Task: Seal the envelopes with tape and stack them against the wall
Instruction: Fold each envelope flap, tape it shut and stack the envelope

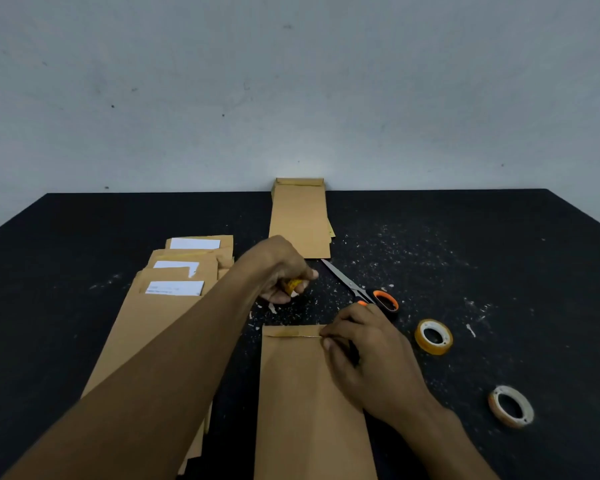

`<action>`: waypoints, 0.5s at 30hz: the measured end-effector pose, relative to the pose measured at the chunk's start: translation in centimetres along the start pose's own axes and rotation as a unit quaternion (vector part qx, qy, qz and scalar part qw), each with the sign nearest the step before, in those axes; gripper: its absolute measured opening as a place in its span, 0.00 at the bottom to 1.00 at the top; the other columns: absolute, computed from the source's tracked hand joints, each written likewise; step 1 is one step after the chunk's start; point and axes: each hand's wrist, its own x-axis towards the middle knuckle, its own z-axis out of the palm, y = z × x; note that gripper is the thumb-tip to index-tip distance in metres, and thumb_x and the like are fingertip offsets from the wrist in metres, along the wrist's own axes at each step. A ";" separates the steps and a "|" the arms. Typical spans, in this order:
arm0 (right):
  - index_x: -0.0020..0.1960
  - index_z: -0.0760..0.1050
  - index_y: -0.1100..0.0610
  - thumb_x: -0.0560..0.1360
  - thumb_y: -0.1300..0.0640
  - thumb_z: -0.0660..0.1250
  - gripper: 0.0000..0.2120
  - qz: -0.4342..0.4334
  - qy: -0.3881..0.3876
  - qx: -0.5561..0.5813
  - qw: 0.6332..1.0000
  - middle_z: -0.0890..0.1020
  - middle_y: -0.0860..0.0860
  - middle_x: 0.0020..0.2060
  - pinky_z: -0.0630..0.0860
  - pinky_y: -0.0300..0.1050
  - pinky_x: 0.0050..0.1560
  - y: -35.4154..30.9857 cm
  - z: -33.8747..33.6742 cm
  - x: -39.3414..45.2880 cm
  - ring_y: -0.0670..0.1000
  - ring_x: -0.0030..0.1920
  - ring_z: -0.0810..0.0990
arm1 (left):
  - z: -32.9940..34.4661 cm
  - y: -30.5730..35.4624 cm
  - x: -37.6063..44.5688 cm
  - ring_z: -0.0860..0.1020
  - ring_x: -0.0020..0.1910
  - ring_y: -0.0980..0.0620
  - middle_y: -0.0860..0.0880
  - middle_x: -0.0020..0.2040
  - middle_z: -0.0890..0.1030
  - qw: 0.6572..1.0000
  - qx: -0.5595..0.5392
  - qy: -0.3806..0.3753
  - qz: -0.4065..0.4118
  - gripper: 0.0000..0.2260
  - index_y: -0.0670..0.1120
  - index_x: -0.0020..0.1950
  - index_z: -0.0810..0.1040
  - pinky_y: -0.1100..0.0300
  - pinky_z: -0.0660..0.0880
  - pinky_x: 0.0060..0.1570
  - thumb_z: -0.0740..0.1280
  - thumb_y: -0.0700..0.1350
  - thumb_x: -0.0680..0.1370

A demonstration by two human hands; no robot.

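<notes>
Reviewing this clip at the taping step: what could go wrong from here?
1. The left hand holds a yellow tape roll above the table while the right hand presses only the flap's right end on the envelope; the strip could go on crooked or wrinkle.
2. The scissors lie close beyond the right hand and could get bumped.
3. The stack at the wall already looks uneven; more envelopes may slide.

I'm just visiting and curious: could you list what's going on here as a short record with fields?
work: sealing brown envelopes with tape
left hand: grips a yellow tape roll above the table
right hand: presses the front envelope at its flap
waiting pile: at left, white papers showing
finished stack: against the wall
scissors: lying beside the right hand
spare rolls: yellow roll, pale roll, at right
</notes>
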 end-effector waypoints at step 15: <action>0.52 0.84 0.49 0.76 0.52 0.67 0.09 0.008 -0.002 0.019 1.000 0.77 0.40 0.46 0.75 0.41 0.45 0.2 0.0 -0.1 0.44 0.50 0.73 | -0.5 -4.3 -3.4 0.79 0.38 0.47 0.38 0.48 0.85 0.949 -0.296 -0.051 0.101 0.03 0.43 0.50 0.73 0.57 0.76 0.32 0.66 0.42 0.81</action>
